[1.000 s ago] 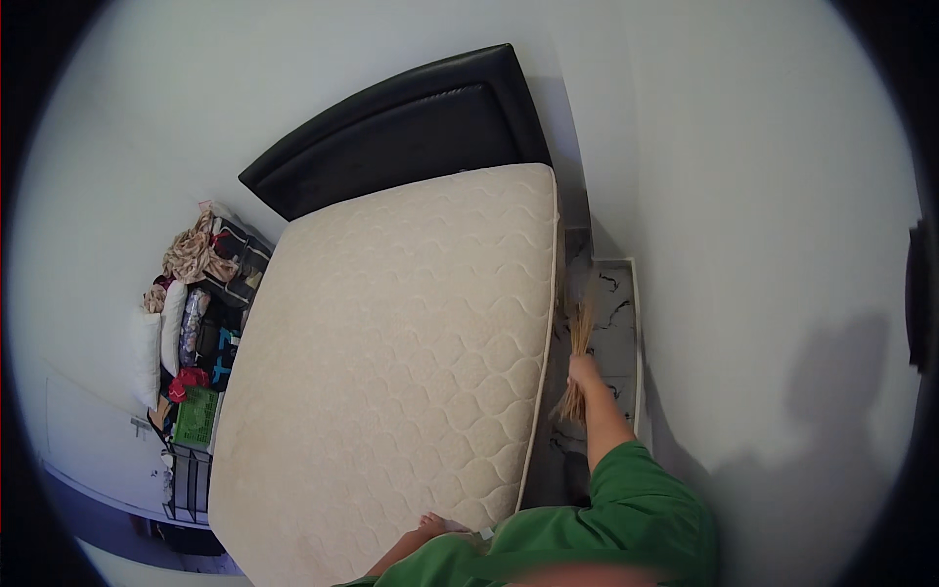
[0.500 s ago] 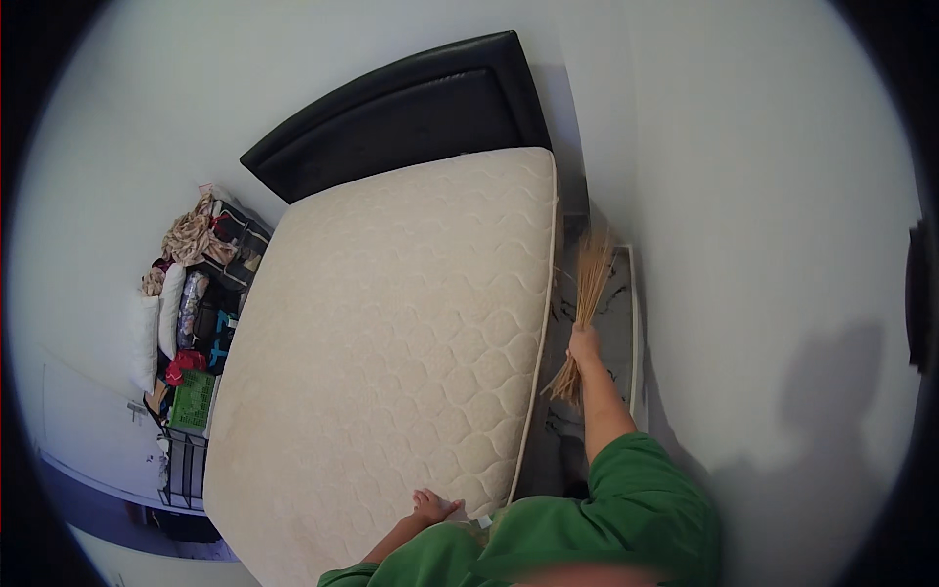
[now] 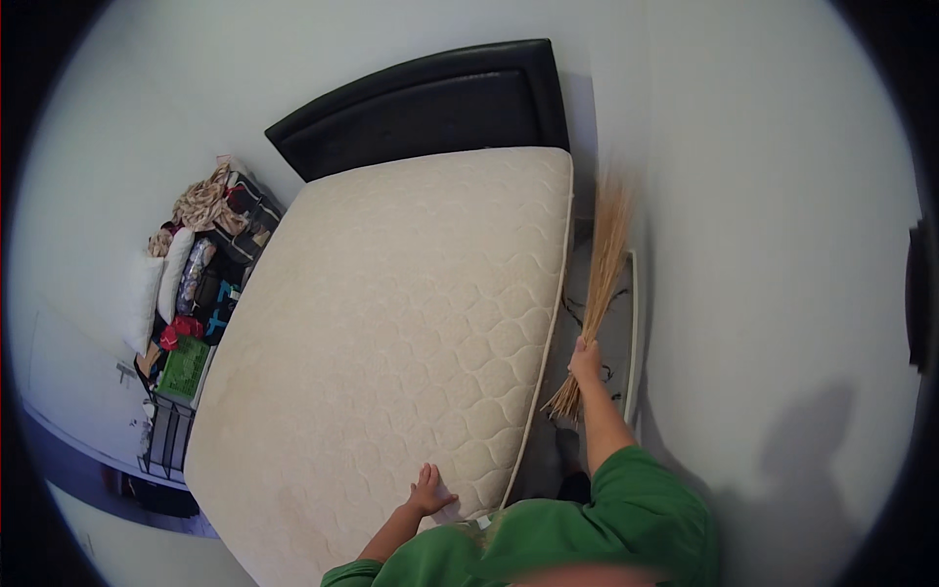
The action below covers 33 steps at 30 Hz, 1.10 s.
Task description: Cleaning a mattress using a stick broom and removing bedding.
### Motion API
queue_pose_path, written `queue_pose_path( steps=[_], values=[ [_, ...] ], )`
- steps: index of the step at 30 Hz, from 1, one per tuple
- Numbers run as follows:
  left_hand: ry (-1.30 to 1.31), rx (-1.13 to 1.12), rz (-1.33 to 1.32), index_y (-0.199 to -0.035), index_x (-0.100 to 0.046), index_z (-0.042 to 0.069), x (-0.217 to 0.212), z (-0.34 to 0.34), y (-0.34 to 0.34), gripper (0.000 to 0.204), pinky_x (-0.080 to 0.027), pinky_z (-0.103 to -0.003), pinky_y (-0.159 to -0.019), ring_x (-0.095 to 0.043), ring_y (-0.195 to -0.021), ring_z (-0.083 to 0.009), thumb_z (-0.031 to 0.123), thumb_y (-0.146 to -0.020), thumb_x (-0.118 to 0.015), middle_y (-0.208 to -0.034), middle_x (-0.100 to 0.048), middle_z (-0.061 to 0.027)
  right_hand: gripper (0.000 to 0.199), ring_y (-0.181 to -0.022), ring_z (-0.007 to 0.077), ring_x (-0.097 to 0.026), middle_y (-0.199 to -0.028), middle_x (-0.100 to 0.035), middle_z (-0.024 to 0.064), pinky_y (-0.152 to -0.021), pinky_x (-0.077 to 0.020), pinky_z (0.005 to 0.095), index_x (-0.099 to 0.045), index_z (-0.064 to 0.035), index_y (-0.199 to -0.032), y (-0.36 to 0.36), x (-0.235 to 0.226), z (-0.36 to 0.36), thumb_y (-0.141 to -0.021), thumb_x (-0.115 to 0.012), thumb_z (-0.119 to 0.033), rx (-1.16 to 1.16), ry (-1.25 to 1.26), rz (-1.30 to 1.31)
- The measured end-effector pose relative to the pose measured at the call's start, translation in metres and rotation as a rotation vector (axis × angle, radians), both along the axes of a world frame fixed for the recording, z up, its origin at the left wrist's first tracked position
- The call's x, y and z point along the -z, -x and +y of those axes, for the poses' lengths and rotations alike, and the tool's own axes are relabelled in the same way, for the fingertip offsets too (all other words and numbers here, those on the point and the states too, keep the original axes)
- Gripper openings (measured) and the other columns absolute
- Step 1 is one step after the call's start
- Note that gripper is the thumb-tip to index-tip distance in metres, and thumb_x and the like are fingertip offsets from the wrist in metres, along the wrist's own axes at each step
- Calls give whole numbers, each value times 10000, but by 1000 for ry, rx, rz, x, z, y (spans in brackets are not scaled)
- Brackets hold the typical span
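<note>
Right hand [image 3: 586, 363]: here it is on the right, fist wrapped tight around the straw broom, gripping toward its near end.
Straw broom [image 3: 608, 254]: out in the gap between bed and right wall, long stalks fanning to the far side with a slight lean right, the far tips a blur; short ends poke out on the near side of the fist. Whether the stalks touch the wall, I cannot tell.
Left hand [image 3: 429, 492]: over on the near part of the bed, fingers spread wide, laid on the mattress and holding nothing.
Mattress [image 3: 391, 313]: cream, quilted in wavy lines, bare, filling the middle.
Headboard [image 3: 421, 108]: black, padded, curved along its top, standing at the far end.
Floor [image 3: 613, 338]: pale with dark veining, a narrow strip right of the bed, beneath the broom.
Green top [image 3: 646, 504]: short sleeves, right at the near edge.
Left side: a busy heap along the bed, with white pillows [image 3: 145, 301], a red cloth [image 3: 181, 333], a green crate [image 3: 183, 367] and, nearer, a black rack [image 3: 168, 435].
Right wall [image 3: 763, 196]: plain and pale, a shadow [image 3: 807, 440] cast across its near part.
</note>
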<state>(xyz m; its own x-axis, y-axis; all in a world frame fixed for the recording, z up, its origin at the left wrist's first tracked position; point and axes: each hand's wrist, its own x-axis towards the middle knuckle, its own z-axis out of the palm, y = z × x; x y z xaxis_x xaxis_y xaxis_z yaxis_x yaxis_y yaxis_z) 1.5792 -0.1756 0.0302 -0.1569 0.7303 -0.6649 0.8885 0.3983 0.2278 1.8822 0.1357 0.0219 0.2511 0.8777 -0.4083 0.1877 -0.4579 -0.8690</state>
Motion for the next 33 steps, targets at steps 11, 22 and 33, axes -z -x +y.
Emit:
queue_pose_path(
  steps=[11, 22, 33],
  values=[
    [23, -12, 66, -1293, 5, 88, -11, -63, -9, 1026, -101, -535, -946, 32, -1238, -319, 575, -596, -569, -1353, 41, -113, 226, -484, 260, -518, -633, -499, 143, -448, -409, 367, -436, 38, -824, 26, 58, -34, -823, -392, -184, -118, 321, 385],
    [42, 70, 43, -1290, 8, 73, -2, -65, -6, 1039, -98, -541, -942, 40, -1231, -344, 583, -593, -569, -1352, 36, -119, 240, -552, 279, -534, -634, -523, 135, -496, -418, 375, -406, 24, -849, 23, 41, -66, -838, -362, -212, -132, 210, 130],
    [7, 134, 80, -1279, 65, 46, -5, -40, -32, 1155, -44, -531, -949, 97, -1219, -360, 658, -526, -562, -1332, 93, -178, 243, -575, 339, -549, -674, -539, 200, -501, -415, 411, -416, 65, -863, -4, 227, -88, -824, -390, -173, 40, -439, -954]
  ],
)
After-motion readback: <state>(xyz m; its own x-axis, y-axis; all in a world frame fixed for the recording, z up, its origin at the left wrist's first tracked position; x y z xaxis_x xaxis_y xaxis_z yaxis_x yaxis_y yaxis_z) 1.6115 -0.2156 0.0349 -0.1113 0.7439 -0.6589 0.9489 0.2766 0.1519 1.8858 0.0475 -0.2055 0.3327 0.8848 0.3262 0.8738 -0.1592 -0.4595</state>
